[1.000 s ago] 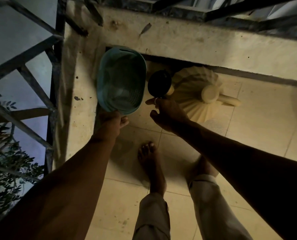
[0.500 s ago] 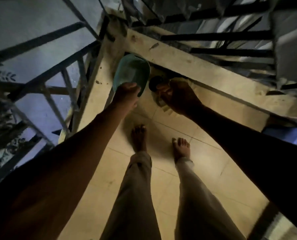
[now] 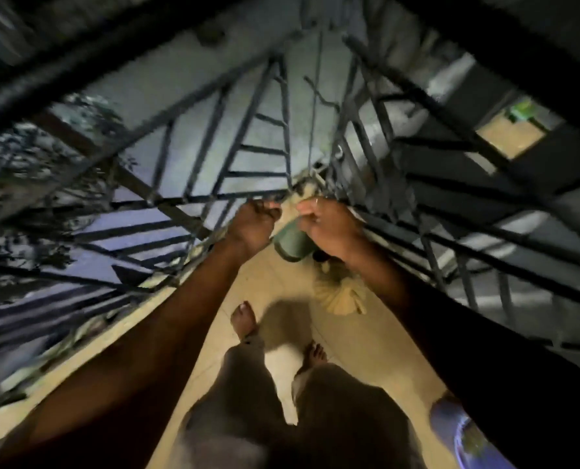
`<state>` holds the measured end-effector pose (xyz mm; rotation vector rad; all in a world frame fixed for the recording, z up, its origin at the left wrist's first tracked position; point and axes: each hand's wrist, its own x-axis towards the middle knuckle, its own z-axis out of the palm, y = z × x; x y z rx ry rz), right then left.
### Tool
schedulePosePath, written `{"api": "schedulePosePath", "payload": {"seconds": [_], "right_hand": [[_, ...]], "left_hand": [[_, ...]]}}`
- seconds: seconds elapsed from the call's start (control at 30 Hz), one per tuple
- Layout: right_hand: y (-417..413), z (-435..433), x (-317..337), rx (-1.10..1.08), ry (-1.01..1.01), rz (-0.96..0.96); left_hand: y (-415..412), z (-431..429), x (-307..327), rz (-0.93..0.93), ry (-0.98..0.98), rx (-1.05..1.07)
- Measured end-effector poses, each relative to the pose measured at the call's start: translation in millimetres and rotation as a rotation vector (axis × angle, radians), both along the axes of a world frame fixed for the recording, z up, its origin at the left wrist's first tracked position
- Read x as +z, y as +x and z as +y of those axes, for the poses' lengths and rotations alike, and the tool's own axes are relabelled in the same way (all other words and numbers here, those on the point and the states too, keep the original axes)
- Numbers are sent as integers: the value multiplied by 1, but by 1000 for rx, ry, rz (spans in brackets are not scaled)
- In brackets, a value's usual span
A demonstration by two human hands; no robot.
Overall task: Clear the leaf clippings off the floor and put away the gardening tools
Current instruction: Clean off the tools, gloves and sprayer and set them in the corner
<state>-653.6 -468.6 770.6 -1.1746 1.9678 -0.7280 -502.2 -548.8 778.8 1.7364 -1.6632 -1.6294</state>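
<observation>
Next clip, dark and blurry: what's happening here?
A person stands barefoot on a tiled balcony, arms raised to the railing corner. The left hand and right hand curl at the top of a green dustpan between them, apparently hanging it up there; blur hides the exact grip. A pale fan-shaped brush lies on the floor below.

The dustpan (image 3: 290, 245) is dull green. The brush (image 3: 337, 296) is cream with ribbed lines. The floor (image 3: 275, 275) has pale beige square tiles. The railing (image 3: 248, 174) is black, the trousers (image 3: 248, 384) grey.
</observation>
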Motion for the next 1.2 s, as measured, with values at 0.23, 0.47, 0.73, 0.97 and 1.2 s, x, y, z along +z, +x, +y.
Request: {"api": "schedulePosePath", "payload": {"seconds": [0.23,0.47,0.73,0.97,1.2], "right_hand": [[100,-14,88,286,-42,-91],[266,-15,139,717,-165,-10],[465,82,175,1127,-215,-85],[620,190,184,1355,-241,-105],[737,265,175,1611,-202,-97]], "left_hand": [[123,41,79,149,-89,303],[284,128,124,137,-157,707],[457,285,137,99,-212,1087],[582,425,156,38,-320,1341],[654,519,147,53,-324,1653]]}}
